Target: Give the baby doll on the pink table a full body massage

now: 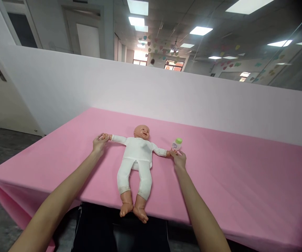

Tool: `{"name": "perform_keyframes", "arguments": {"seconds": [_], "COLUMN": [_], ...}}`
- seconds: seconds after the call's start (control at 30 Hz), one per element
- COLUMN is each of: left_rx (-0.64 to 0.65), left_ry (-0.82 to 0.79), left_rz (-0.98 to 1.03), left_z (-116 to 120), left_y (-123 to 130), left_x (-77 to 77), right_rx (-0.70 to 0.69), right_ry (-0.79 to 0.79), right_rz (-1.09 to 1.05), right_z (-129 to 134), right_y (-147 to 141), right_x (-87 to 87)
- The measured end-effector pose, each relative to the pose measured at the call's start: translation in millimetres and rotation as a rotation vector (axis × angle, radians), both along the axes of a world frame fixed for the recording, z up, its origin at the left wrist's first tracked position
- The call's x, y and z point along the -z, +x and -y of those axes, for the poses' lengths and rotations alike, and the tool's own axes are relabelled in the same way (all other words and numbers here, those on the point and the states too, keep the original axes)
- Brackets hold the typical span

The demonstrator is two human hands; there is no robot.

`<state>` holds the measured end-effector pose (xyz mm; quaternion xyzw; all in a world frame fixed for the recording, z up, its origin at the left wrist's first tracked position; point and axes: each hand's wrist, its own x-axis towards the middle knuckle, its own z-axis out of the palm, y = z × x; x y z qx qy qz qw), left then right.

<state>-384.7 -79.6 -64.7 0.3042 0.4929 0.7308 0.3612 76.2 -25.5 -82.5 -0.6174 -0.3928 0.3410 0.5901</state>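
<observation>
A baby doll (137,150) with a white cloth body lies on its back on the pink tablecloth (235,182), arms spread wide and feet at the table's front edge. My left hand (100,142) is closed around the doll's hand on the left side. On the other side, my right hand (179,159) pinches the doll's other hand. Just behind my right hand is a small clear bottle (177,144) with a green cap and printed label. The fingers of both hands are partly hidden by the doll's hands.
A white low wall (166,94) runs along the table's back edge. Beyond it, a person (151,62) stands far off in a room with hanging decorations. At the far left is a door (4,87) with a metal handle. My legs (95,227) are under the front edge.
</observation>
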Motion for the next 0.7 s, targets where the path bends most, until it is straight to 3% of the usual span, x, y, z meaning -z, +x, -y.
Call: {"name": "perform_keyframes", "arguments": {"seconds": [0.17, 0.3, 0.43, 0.53, 0.7], "left_rx": [-0.014, 0.032, 0.086, 0.129, 0.268], "left_ry": [0.065, 0.096, 0.072, 0.015, -0.137], "left_rz": [0.084, 0.132, 0.181, 0.125, -0.027], "left_z": [-7.8, -21.7, -44.2, -69.2, -118.4], "left_y": [17.4, 28.9, 36.7, 39.4, 43.7], "left_x": [-6.6, -16.0, -36.1, -53.2, -62.1], "right_rx": [0.052, 0.018, -0.076, -0.16, -0.235], "right_ry": [0.092, 0.138, 0.234, 0.235, 0.011], "right_rz": [-0.217, -0.248, -0.287, -0.276, -0.125], "right_z": [-1.7, 1.6, -7.2, -29.4, -78.9], "right_y": [-17.6, -32.1, -47.0, -55.2, -67.8], "right_x": [2.7, -5.2, -27.9, -53.2, -81.9]}}
